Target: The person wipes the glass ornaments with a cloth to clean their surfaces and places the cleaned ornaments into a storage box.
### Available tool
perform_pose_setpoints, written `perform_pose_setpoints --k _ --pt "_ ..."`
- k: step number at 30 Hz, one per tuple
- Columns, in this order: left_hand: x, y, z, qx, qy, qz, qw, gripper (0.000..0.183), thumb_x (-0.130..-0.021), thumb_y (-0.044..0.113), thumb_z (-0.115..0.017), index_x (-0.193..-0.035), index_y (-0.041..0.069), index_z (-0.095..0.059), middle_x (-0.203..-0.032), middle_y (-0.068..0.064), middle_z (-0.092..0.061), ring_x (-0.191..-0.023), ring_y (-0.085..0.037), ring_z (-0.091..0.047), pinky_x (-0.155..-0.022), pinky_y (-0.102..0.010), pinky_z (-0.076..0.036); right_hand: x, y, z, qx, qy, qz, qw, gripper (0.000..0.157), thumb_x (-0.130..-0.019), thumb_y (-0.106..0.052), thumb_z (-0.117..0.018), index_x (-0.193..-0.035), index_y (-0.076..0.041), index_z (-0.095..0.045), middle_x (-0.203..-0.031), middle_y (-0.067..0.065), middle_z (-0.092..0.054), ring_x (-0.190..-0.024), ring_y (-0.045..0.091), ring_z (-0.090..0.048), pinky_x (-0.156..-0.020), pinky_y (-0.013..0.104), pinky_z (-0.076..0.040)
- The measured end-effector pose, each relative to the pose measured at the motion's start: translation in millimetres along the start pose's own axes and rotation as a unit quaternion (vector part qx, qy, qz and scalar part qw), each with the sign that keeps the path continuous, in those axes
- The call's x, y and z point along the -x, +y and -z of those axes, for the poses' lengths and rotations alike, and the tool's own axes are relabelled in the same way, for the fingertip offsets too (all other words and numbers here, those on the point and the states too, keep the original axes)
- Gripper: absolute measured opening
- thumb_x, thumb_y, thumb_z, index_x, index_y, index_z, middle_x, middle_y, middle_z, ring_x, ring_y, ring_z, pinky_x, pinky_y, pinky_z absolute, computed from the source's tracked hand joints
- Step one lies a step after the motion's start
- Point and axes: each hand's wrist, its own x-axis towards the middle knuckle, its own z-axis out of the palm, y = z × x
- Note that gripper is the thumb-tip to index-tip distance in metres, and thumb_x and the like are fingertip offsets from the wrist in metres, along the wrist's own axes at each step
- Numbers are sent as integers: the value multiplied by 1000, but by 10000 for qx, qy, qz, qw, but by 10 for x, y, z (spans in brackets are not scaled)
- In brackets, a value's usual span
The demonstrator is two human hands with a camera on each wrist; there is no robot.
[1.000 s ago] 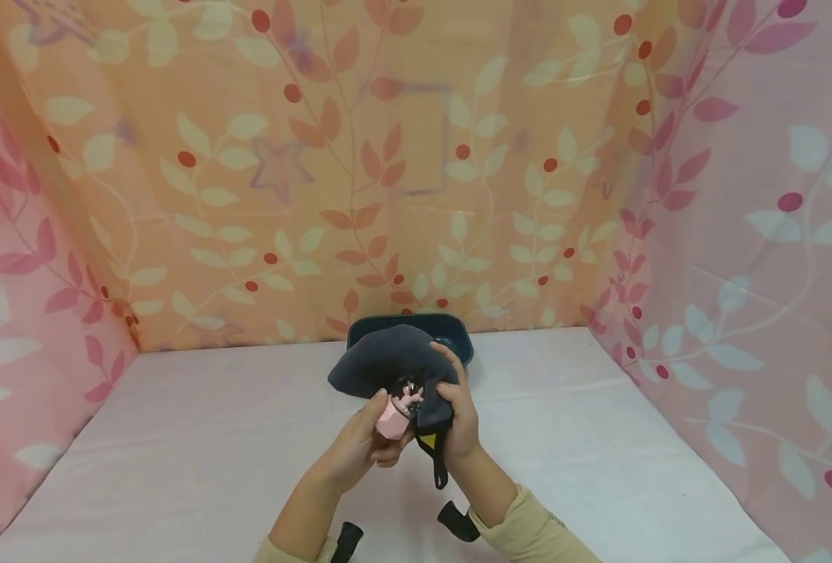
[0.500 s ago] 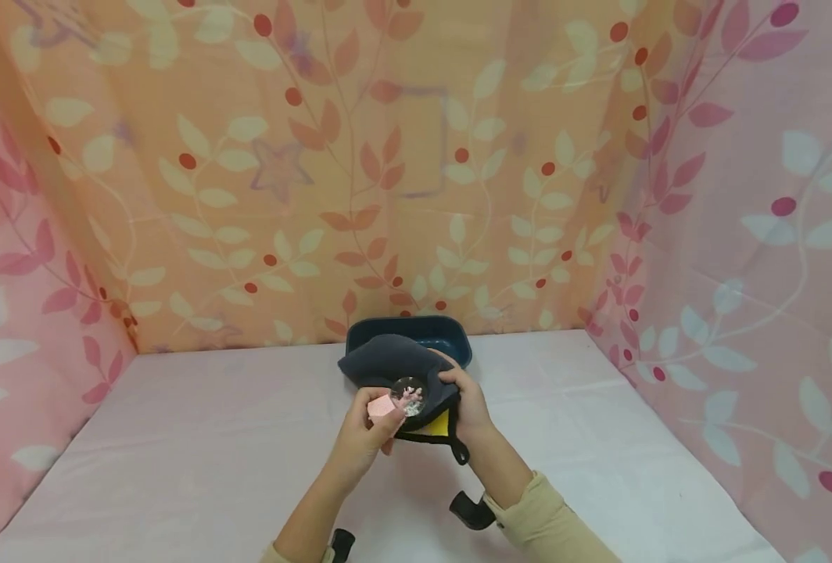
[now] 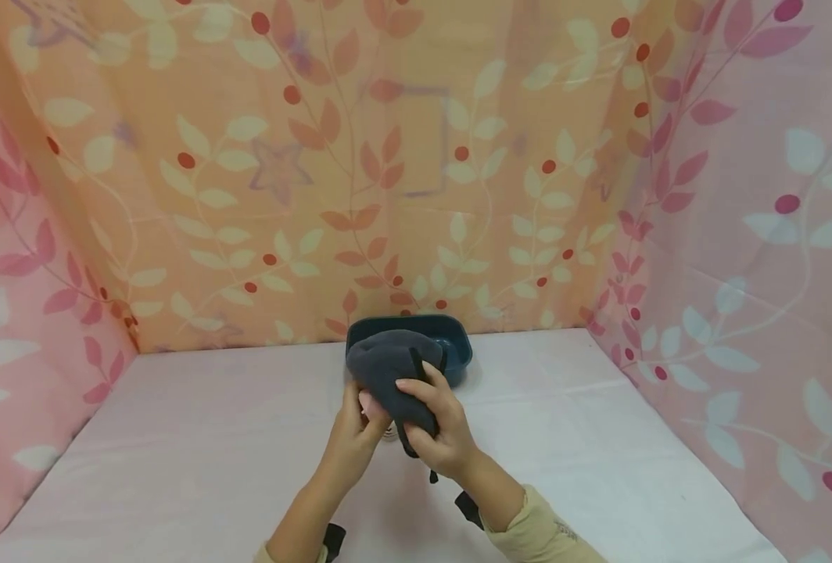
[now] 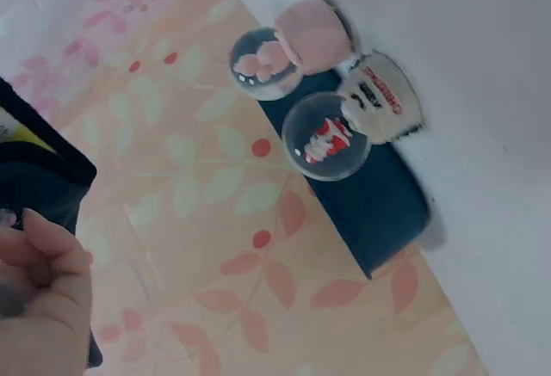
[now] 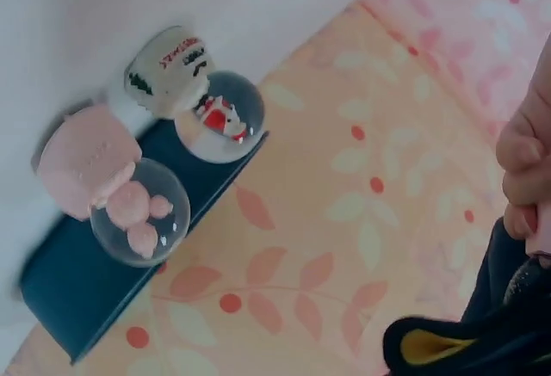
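Observation:
My left hand [image 3: 354,434] grips a snow globe [image 3: 366,403] by its pink base. A dark grey cloth [image 3: 391,367] with black edging is draped over the dome, which it hides in the head view. With fingers and thumb, my right hand [image 3: 453,430] holds the cloth bunched from the right side. In the right wrist view part of the cloth's yellow face [image 5: 430,346] shows. Two more snow globes stand in front of the tray: one on a pink base [image 5: 90,161], the other on a white base [image 5: 168,73] with a red-and-white figure inside.
A dark blue tray [image 3: 461,366] sits at the back of the white-covered table [image 3: 198,438], against a leaf-patterned curtain [image 3: 247,211]. More patterned cloth hangs at both sides. A black mount [image 3: 469,510] is on my right wrist.
The dome was in plain sight half a second ago and is now covered by the cloth. My right hand has come left over it, and the cloth is bunched tighter.

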Motion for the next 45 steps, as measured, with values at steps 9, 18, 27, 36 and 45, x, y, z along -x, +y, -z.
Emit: perform_pose_setpoints --k 9,18,27,36,45 --pt "5 -11 35 -560 -36 -217 9982 51 -96 9 -57 -139 5 -30 -124 -16 -52 -96 -21 -55 -76 -32 -51 16 78 -95 190 224 63 9995 54 -71 3 -51 -124 -8 -53 -120 26 -53 -98 34 -57 -83 38 -51" --pt "20 -2 65 -1603 -135 -401 9862 43 -91 15 -68 -121 0 -41 -93 -11 -55 -72 -12 -54 -60 -26 -48 -60 31 -68 -1798 456 -3348 9238 49 -84 -5 -45 -133 -5 -47 -130 19 -46 -101 24 -51 -80 29 -48" --pt "-8 -11 9 -1346 -193 -154 9906 44 -87 11 -72 -119 5 -42 -86 -8 -56 -67 -10 -51 -56 -25 -47 -142 89 -15 -3688 660 -4877 7885 44 -91 -12 -29 -133 -11 -43 -126 7 -47 -104 20 -52 -86 26 -47" --pt "-24 -79 -126 193 357 797 9960 41 -98 15 -56 -129 3 -31 -121 -22 -48 -104 -29 -54 -85 -22 -48 -102 17 -46 -3995 920 -5687 7131 39 -96 -20 -27 -130 -6 -38 -116 4 -48 -99 10 -52 -87 22 -46" --pt "-184 -21 -175 866 1512 1327 9757 45 -102 22 -52 -132 0 -27 -108 -17 -47 -87 -20 -50 -74 -16 -44 -78 -1 10 -3791 889 -5766 7183 43 -96 -12 -34 -138 -6 -37 -117 3 -53 -89 8 -61 -80 21 -50"
